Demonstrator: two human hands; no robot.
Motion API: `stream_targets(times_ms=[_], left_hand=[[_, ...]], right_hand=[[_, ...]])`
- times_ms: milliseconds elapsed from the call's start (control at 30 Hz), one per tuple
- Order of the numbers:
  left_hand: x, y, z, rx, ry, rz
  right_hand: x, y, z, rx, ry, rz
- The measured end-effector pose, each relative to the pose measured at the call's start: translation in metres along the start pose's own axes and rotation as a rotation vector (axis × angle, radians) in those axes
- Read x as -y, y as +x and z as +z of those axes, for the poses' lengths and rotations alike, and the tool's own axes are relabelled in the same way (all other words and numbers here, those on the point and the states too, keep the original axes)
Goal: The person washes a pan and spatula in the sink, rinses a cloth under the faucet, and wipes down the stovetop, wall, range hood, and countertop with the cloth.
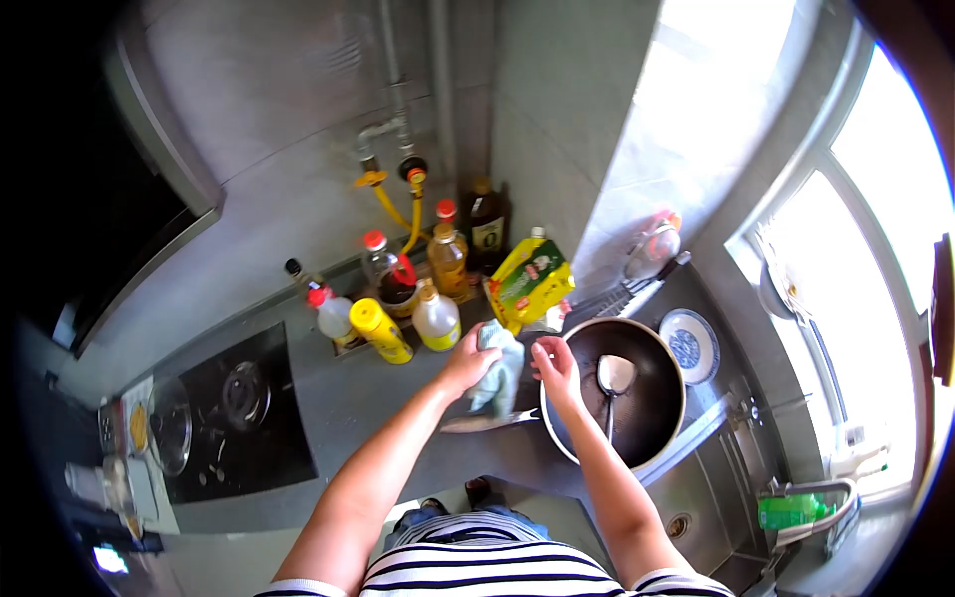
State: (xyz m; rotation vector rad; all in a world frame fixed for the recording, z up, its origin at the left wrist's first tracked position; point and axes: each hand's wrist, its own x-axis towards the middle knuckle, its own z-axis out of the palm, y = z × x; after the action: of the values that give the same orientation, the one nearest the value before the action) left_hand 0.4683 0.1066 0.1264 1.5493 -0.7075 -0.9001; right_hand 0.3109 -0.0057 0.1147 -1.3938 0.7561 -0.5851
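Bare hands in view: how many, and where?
2: the left hand grips a pale green cloth; the right hand is over the left edge of the wok.

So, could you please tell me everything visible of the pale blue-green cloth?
The pale blue-green cloth looks like soft fabric, bunched and creased in the left hand. Its loose lower part hangs above the grey counter, close to a long, slim pan handle; whether they touch is unclear. The right hand is beside it, apart.
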Motion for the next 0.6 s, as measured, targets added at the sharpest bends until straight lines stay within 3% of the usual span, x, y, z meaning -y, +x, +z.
stream_targets(times_ms=[33,100,167,333,433,500,600], left_hand=[[-0.003,-0.007,-0.002,-0.026,-0.226,-0.002],[-0.006,-0.032,-0.004,-0.165,-0.298,0.032],[-0.032,-0.068,-0.018,-0.191,-0.398,-0.083],[0.000,-0.130,-0.073,-0.415,-0.669,-0.010],[0.019,-0.179,-0.115,-0.515,-0.791,-0.140],[0.031,-0.210,-0.136,-0.603,-0.860,-0.132],[0.046,-0.255,-0.164,-0.666,-1.005,-0.084]], right_hand=[[0.012,-0.011,0.011,0.109,0.024,-0.072],[0.012,-0.018,0.037,0.288,0.066,-0.228],[0.042,-0.035,0.064,0.380,-0.069,-0.201],[0.044,-0.042,0.136,0.579,-0.261,-0.305],[0.031,-0.060,0.189,0.585,0.054,-0.032],[0.015,-0.077,0.226,0.560,-0.210,-0.385],[0.021,-0.114,0.270,0.768,-0.347,-0.474]])
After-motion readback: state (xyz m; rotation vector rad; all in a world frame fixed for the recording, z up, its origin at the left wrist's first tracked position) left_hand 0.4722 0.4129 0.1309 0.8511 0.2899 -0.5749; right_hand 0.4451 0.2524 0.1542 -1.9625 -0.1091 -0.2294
